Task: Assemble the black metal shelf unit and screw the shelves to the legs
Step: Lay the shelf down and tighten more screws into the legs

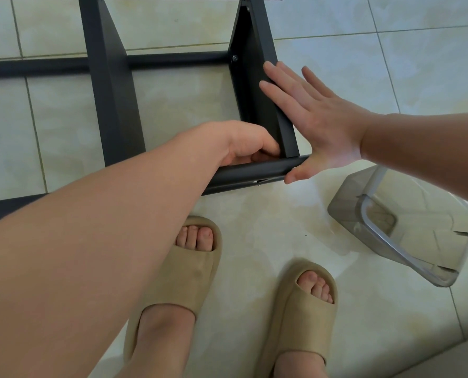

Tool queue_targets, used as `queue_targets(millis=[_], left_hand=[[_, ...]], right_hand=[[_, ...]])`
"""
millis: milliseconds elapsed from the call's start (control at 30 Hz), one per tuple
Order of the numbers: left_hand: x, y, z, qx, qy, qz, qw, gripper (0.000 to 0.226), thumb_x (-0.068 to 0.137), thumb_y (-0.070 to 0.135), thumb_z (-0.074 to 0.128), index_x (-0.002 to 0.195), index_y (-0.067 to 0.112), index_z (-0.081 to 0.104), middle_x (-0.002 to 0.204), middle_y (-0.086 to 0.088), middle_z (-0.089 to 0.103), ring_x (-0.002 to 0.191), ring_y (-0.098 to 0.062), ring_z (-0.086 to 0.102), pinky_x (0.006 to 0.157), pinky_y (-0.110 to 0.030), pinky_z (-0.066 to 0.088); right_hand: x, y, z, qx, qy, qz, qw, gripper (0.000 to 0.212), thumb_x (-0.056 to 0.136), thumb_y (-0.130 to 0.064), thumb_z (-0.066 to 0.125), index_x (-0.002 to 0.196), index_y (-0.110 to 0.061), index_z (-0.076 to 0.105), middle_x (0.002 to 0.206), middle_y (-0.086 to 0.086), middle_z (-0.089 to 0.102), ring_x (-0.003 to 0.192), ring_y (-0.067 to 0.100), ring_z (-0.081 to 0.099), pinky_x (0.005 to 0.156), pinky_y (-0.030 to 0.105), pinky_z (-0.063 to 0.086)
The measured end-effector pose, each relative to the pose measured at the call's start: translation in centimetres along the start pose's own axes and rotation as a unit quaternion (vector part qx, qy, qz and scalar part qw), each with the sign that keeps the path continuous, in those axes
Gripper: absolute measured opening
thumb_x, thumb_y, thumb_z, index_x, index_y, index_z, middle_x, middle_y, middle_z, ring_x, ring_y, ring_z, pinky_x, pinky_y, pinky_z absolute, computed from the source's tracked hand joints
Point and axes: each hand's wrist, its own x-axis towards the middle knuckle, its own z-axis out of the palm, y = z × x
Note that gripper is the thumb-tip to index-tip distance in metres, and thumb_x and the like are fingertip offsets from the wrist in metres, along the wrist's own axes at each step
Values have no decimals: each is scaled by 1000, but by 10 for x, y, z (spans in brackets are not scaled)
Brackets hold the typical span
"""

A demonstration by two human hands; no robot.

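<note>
Left hand (243, 144): curled at leg (254, 170), hold unclear.
Right hand (317, 118): flat, open, pressing shelf (254, 45), its 3 o'clock side.

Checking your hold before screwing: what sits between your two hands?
Head view: the black shelf panel, with the left hand curled inside it and the right hand flat against its outside.

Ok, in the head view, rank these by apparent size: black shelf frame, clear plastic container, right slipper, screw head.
1. black shelf frame
2. clear plastic container
3. right slipper, partly out of frame
4. screw head
</note>
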Motion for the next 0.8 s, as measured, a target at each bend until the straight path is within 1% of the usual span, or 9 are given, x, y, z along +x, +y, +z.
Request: queue_targets(millis=[233, 333, 367, 467, 633, 733, 800], left_hand=[[-1, -5, -5, -47, -38, 30, 998, 23, 93, 4, 50, 89, 9, 72, 82, -9, 74, 73, -22, 69, 72, -31, 56], [0, -3, -4, -71, -24, 23, 997, 21, 93, 9, 52, 94, 8, 73, 85, -10, 73, 75, -23, 69, 79, -36, 55], [1, -2, -3, -62, -19, 14, 998, 20, 93, 12, 53, 97, 9, 73, 87, -9, 73, 76, -23, 68, 81, -36, 54], [1, -3, -3, -21, -17, -9, 1000, 21, 96, 17, 54, 105, 9, 71, 95, -9, 71, 78, -22, 66, 78, -33, 52], [0, -4, -6, -56, -30, 20, 998, 23, 93, 5, 51, 98, 10, 73, 88, -9, 74, 77, -22, 70, 77, -33, 56], [3, -4, -4, -83, -19, 18, 996, 20, 93, 9, 54, 98, 8, 73, 89, -9, 75, 77, -22, 71, 78, -35, 57], [3, -3, -4, -50, -20, -1, 999, 19, 95, 16, 56, 100, 10, 73, 91, -8, 74, 78, -21, 69, 78, -34, 54]], right_hand=[[-1, 0, 0, 2, 1, -1, 1000, 140, 63, -99, 42, 161, -14, -10, 168, 11, -16, 155, 27, -16, 125, 50, -8], [-1, 0, 0, 3, 2, -1, 1000, 141, 63, -99, 43, 161, -13, -9, 168, 11, -16, 155, 27, -16, 125, 51, -7], [-1, 0, 0, 2, 2, -1, 1000, 141, 63, -99, 43, 161, -13, -9, 168, 11, -16, 155, 27, -16, 125, 51, -7], [0, 1, 1, 0, 0, -1, 1000, 141, 63, -99, 43, 161, -13, -10, 168, 11, -17, 155, 27, -16, 125, 51, -6], [0, 1, 0, 3, 4, -3, 1000, 140, 63, -100, 41, 161, -12, -8, 168, 12, -15, 156, 28, -15, 125, 51, -6], [0, 0, 0, 4, 3, -2, 1000, 140, 64, -99, 42, 161, -13, -9, 168, 12, -16, 155, 27, -15, 125, 51, -6], [0, 0, 0, 4, 2, -2, 1000, 140, 64, -98, 43, 161, -13, -9, 168, 11, -16, 155, 27, -16, 125, 52, -6]])
